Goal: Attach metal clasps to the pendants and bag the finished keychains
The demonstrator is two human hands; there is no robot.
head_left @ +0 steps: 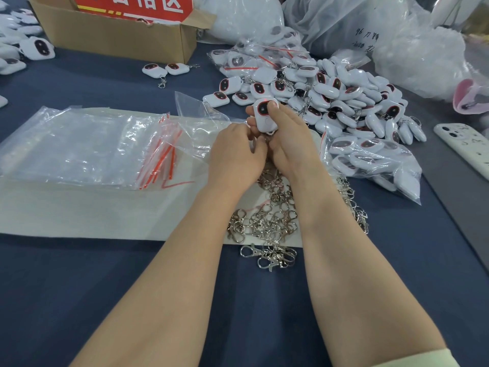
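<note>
Right fingers [275,112]: thumb pressed on the dark face of a white pendant [266,115], other fingers wrapped behind it. Right hand [288,139] holds it upright above the table, near its middle.

Left fingers [258,144]: curled in, tips bunched at the pendant's lower end. What they pinch is hidden; cannot tell. Left hand [238,152] touches the right hand.

Under and between the wrists: loose heap of metal clasps [267,221], partly on a white sheet [79,210], some spilling off toward the table's near edge.

Left of the hands, on the sheet: stack of clear zip bags [87,144] with red strips.

Beyond the hands, toward the far right: big pile of pendants [344,96], some with clasps on. Just right of the right hand: clear bag of pendants [370,160].

Far edge, left of middle: open cardboard box [119,35] with a red sign [132,4] in it. In front of the box: two keychains [165,70] side by side.

Far left corner: more pendants [23,46]. Far right: large crumpled plastic bags [397,35].

Right edge: phone [465,144] in a white case, face down.

Table [79,300] covered in dark blue cloth.
</note>
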